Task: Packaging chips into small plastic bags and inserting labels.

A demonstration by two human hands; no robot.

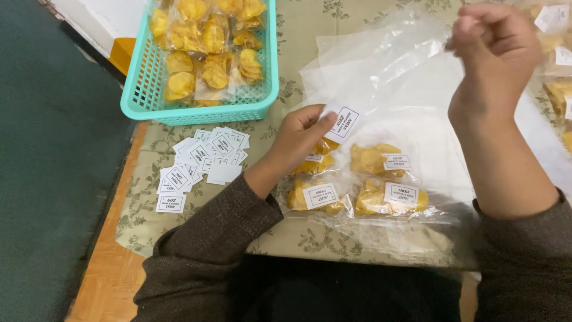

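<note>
My left hand (301, 138) pinches a small white paper label (343, 121) between thumb and fingers, just above several small clear bags of yellow chips (381, 179) that lie on the table, each with a white label. My right hand (497, 53) is raised at the upper right, fingers closed on the top of a large clear plastic bag (381, 65) that drapes down over the table.
A teal plastic basket (196, 110) full of bagged yellow chips stands at the back left. A loose pile of white labels (199, 164) lies left of my left hand. More labelled chip bags (560, 77) sit at the far right. Green floor lies left of the table.
</note>
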